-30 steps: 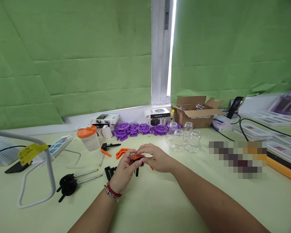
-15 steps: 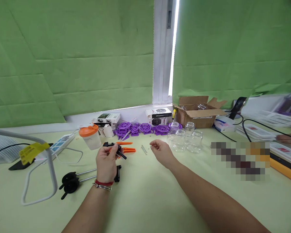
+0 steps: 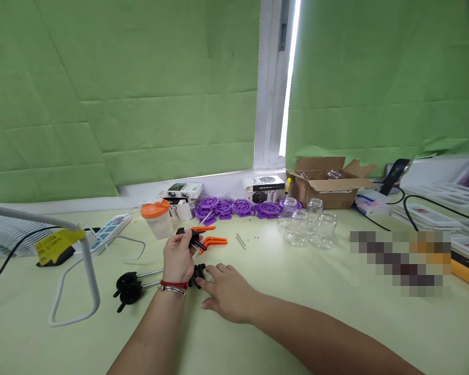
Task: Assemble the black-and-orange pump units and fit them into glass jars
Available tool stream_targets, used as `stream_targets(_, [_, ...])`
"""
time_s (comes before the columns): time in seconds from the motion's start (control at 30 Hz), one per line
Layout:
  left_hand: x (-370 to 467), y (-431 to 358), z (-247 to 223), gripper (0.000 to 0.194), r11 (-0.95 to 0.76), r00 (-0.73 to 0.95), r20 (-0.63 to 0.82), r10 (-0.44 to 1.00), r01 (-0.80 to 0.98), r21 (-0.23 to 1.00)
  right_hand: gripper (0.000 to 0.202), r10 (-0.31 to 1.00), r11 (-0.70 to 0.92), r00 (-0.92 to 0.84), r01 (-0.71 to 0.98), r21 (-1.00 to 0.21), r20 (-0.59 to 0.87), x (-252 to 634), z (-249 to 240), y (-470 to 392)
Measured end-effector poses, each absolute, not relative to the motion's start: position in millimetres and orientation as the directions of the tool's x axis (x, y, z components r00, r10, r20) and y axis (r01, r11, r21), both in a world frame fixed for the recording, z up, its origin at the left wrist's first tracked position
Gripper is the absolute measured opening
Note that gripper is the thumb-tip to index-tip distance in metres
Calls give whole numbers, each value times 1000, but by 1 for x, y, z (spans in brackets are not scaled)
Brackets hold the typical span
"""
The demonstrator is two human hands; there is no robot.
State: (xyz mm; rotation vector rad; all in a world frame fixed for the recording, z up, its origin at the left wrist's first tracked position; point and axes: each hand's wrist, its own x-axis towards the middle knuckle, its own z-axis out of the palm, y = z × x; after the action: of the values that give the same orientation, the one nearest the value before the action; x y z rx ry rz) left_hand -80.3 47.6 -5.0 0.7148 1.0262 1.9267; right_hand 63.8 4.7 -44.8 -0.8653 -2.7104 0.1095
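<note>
My left hand (image 3: 179, 259) is closed around a small black plastic part (image 3: 196, 241), gripping it between thumb and fingers. Just beyond lie orange plastic handles (image 3: 214, 241). My right hand (image 3: 229, 293) is low over the table, fingers stretched out; its fingertips reach black end pieces (image 3: 199, 274), and whether they grip them I cannot make out. Two metal rods run behind my left wrist toward black round knobs (image 3: 130, 293) at the left. Thin metal pins (image 3: 241, 241) and several tiny rings or nuts (image 3: 257, 237) rest farther back.
Several purple plastic discs (image 3: 241, 208) line the back. Glass jars (image 3: 296, 229) stand right of them, before an open cardboard box (image 3: 332, 195). An orange-lidded shaker cup (image 3: 157, 217), a power strip (image 3: 111, 229) and a grey metal frame (image 3: 89, 271) occupy the left.
My right hand has moved left and nearer, from beside the metal pins to the black end pieces. My left hand keeps hold of the black part. The view has shifted slightly.
</note>
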Motion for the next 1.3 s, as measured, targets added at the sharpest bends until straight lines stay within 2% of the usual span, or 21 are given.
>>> stream_targets(0.17, [-78,44,-2,32,-287,-421,95,902,-421,860,53,597,802,-751,567,-187,282,77,-47,7])
stream_targets(0.27, [-78,45,-4,30,-264,-410,70,910,-440,858,42,641,767,-719,591,-251,269,85,-45,11])
stream_targets(0.4, [-77,49,-10,29,-204,-368,25,929,-456,866,16,775,629,-589,691,-355,228,92,-45,18])
stream_targets(0.53, [-72,49,-15,31,-178,-337,27,941,-427,887,15,886,461,-405,732,-501,225,97,-52,27])
stream_targets(0.6, [-70,47,-15,33,-191,-337,46,940,-412,891,17,920,381,-341,673,-634,191,101,-57,32])
stream_targets(0.7, [-68,46,-14,34,-230,-366,80,927,-386,893,20,956,219,-275,456,-863,98,108,-62,39])
stream_targets(0.8, [-67,46,-14,34,-255,-405,92,910,-369,894,20,948,52,-318,203,-978,-15,111,-60,42])
stream_targets(0.9, [-64,45,-14,33,-268,-405,106,908,-367,891,16,905,-126,-410,-15,-992,-109,110,-53,40])
stream_targets(1.0, [-61,43,-13,33,-270,-375,126,918,-364,891,21,864,-249,-476,-126,-960,-162,107,-49,35])
stream_targets(1.3, [-55,39,-11,33,-275,-332,152,931,-363,890,29,851,-321,-497,-235,-917,-170,106,-52,34])
